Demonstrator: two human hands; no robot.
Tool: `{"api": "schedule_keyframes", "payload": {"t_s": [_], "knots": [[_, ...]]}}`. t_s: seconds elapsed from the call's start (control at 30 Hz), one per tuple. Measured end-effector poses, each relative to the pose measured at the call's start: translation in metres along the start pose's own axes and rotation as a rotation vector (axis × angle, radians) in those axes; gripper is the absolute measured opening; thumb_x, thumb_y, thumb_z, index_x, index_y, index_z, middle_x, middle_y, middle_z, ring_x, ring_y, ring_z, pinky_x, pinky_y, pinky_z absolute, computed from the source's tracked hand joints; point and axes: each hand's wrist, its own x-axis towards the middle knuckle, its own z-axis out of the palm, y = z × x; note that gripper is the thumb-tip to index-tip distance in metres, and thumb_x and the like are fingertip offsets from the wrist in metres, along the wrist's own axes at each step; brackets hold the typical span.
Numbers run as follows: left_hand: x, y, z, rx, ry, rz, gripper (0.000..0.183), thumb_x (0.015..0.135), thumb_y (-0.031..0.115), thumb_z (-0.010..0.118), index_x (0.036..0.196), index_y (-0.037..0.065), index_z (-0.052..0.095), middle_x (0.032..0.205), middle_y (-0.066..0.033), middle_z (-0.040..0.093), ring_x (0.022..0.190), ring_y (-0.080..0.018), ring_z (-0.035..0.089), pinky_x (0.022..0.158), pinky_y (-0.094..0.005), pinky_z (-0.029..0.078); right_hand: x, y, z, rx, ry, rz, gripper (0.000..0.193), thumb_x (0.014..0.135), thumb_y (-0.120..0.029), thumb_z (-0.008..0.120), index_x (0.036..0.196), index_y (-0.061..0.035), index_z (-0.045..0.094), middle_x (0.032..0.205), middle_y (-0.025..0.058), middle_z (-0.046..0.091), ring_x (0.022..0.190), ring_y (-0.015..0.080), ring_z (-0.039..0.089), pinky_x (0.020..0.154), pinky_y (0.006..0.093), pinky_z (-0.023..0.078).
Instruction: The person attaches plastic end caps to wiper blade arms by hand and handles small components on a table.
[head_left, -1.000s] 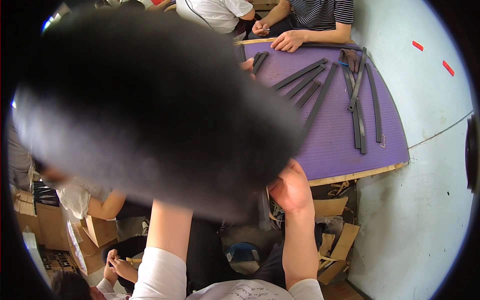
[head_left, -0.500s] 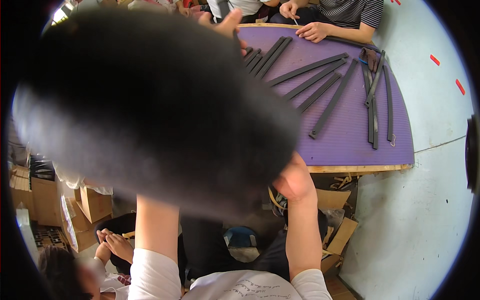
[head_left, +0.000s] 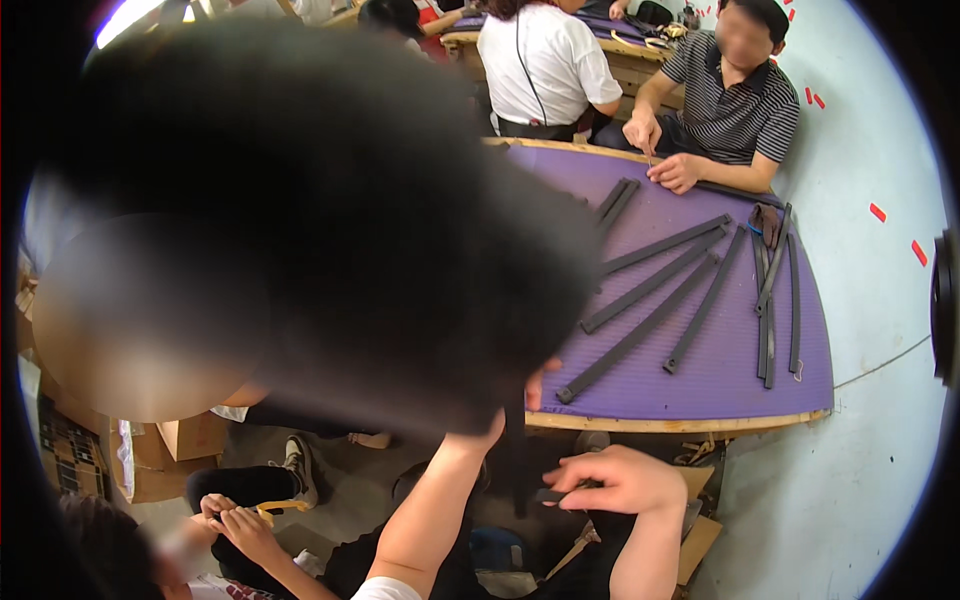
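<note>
Pale blue-grey wall [head_left: 860, 300] closes the right side of the room, and next to it stands a table covered by a purple ribbed mat [head_left: 720, 380] with a light wooden rim [head_left: 690, 427]. On the mat I see several long, flat black strips [head_left: 640, 327], lying at different angles, and a brown glove [head_left: 766, 222] near the far right corner. Across the table sits a co-worker in a striped shirt [head_left: 740, 110].

About the progress, one narrow black strip [head_left: 516, 465] hangs off the table, near both hands, so I judge it is the one being handled; the others lie on the mat, and I cannot tell which are finished. A large blurred dark shape [head_left: 330, 230] hides much of the left side.

The left forearm rises slantwise to the right, and the left hand [head_left: 486, 430] goes behind this shape; some fingers [head_left: 538, 388] show beside the hanging strip, but their grip I cannot tell. The right hand [head_left: 625, 480] is lower, before the table's near edge, fingers pointing left. Its thumb and forefinger seem to pinch a small dark piece [head_left: 548, 495]; whether it belongs to the hanging strip is unclear.
</note>
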Motion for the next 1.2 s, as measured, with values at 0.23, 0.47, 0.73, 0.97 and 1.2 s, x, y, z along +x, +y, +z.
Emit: {"api": "schedule_keyframes", "payload": {"t_s": [0.23, 0.47, 0.73, 0.97, 1.2], "knots": [[-0.020, -0.029, -0.007, -0.073, -0.230, -0.197, 0.053, 0.107, 0.026, 0.043, 0.151, -0.001, 0.030, 0.082, -0.0143, 0.057, 0.060, -0.0131, 0.050, 0.048, -0.0252, 0.042, 0.014, -0.011, 0.001, 0.542, 0.687, -0.141, 0.013, 0.097, -0.010, 0.065, 0.098, 0.0000, 0.057, 0.076, 0.0025, 0.062, 0.065, 0.0087, 0.059, 0.060, 0.0247, 0.047], [-0.017, -0.039, -0.012, -0.010, -0.369, -0.064, 0.052, 0.107, 0.012, 0.042, 0.156, 0.002, 0.028, 0.098, -0.0161, 0.061, 0.067, -0.0157, 0.056, 0.061, -0.0276, 0.050, 0.033, -0.028, -0.007, 0.091, 0.862, -0.248, 0.017, 0.099, -0.017, 0.065, 0.099, -0.0010, 0.058, 0.075, 0.0059, 0.062, 0.062, 0.0091, 0.054, 0.057, 0.0244, 0.042], [-0.013, -0.028, -0.019, 0.323, -0.330, 0.194, 0.048, 0.105, 0.009, 0.048, 0.151, 0.001, 0.039, 0.097, -0.0151, 0.063, 0.074, -0.0179, 0.057, 0.066, -0.0297, 0.049, 0.059, -0.074, -0.026, -0.930, 1.005, -0.557, 0.031, 0.075, -0.022, 0.083, 0.100, -0.0108, 0.068, 0.084, 0.0022, 0.064, 0.064, 0.0193, 0.060, 0.055, 0.0298, 0.047], [-0.014, -0.040, -0.022, 0.267, -0.232, 0.314, 0.035, 0.098, 0.002, 0.055, 0.129, -0.014, 0.054, 0.092, -0.0145, 0.070, 0.076, -0.0216, 0.067, 0.070, -0.0321, 0.053, 0.067, -0.054, -0.025, -0.933, 1.069, -0.583, 0.030, 0.077, -0.030, 0.082, 0.098, -0.0099, 0.073, 0.084, 0.0026, 0.069, 0.066, 0.0189, 0.061, 0.053, 0.0278, 0.047], [-0.016, -0.039, -0.018, 0.132, -0.185, 0.119, 0.034, 0.098, 0.001, 0.056, 0.128, -0.014, 0.055, 0.097, -0.0144, 0.071, 0.072, -0.0176, 0.065, 0.067, -0.0286, 0.051, 0.065, -0.050, -0.025, -0.786, 1.064, -0.611, 0.031, 0.073, -0.023, 0.085, 0.097, -0.0092, 0.070, 0.091, 0.0020, 0.071, 0.069, 0.0191, 0.068, 0.057, 0.0286, 0.051]]}}
